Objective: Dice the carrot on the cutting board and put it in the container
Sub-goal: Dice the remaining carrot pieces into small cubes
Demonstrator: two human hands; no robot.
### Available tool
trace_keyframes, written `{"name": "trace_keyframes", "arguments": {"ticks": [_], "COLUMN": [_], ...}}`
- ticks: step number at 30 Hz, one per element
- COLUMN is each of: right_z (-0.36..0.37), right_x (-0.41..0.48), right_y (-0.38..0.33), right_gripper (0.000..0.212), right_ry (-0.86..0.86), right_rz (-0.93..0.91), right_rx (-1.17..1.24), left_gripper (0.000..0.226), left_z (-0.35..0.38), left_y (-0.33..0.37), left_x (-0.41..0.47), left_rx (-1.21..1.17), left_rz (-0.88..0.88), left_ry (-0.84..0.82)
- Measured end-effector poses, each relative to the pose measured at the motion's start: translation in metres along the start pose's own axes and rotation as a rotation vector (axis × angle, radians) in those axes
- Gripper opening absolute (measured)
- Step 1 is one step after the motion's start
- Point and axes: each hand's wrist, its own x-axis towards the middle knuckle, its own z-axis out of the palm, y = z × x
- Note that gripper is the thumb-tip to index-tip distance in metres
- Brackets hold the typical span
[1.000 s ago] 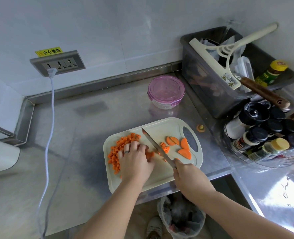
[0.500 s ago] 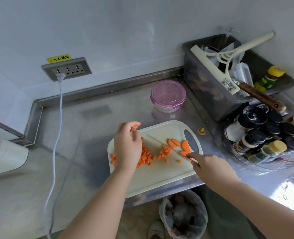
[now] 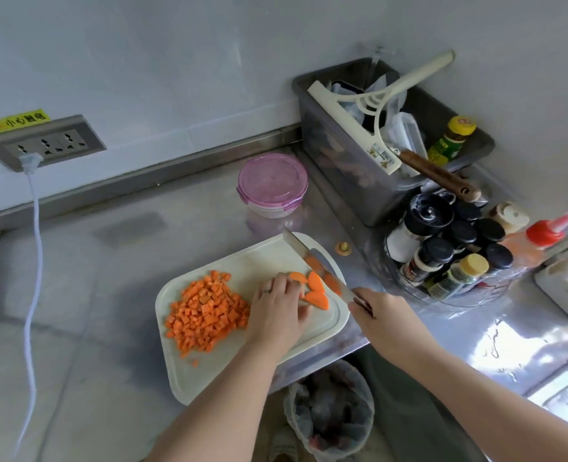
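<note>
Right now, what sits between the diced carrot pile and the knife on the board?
Head view: the left hand, then the uncut carrot slices next to the knife.

A grey socket panel (image 3: 42, 141) on the wall carries a yellow warning label (image 3: 18, 120). A white plug (image 3: 31, 160) sits in it, and its cable (image 3: 36, 248) trails down across the stainless steel counter (image 3: 109, 261). In the corner, a grey plastic bin (image 3: 335, 151) holds a cream squeegee (image 3: 352, 126), a wooden-handled tool (image 3: 439, 176) and a yellow-capped bottle (image 3: 450, 141). Black-lidded spice jars (image 3: 435, 251) crowd just beside it, next to a red-capped squeeze bottle (image 3: 539, 238). A bagged waste bin (image 3: 329, 411) stands below the counter edge.
</note>
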Motion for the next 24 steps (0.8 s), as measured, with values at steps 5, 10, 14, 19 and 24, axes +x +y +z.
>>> {"name": "trace_keyframes", "arguments": {"ticks": [5,10,14,19,24], "right_z": [0.002,0.005,0.005,-0.001,-0.006], "right_x": [0.001,0.005,0.009,0.011,0.012], "right_y": [0.002,-0.005,-0.008,-0.012,-0.007], "right_gripper": [0.019,0.017,0.025,0.027,0.034], "right_ry": [-0.015,-0.029,-0.036,-0.026,-0.003], "right_rz": [0.009,0.018,0.034,0.034,0.045], "right_rx": [0.026,0.036,0.067,0.109,0.137], "left_gripper": [0.015,0.019,0.015,0.015,0.016], "left_z": [0.008,0.003,-0.007,-0.009,-0.007], "left_y": [-0.014,-0.047,-0.058,-0.046,-0.045], "left_x": [-0.005,-0.013,-0.022,-0.015,-0.008], "left_rx": [-0.011,0.135,0.199,0.118,0.114], "left_rz": [0.052,0.065,-0.044,0.054,-0.024], "left_ry": [0.113,0.142,0.128,0.13,0.066]}}
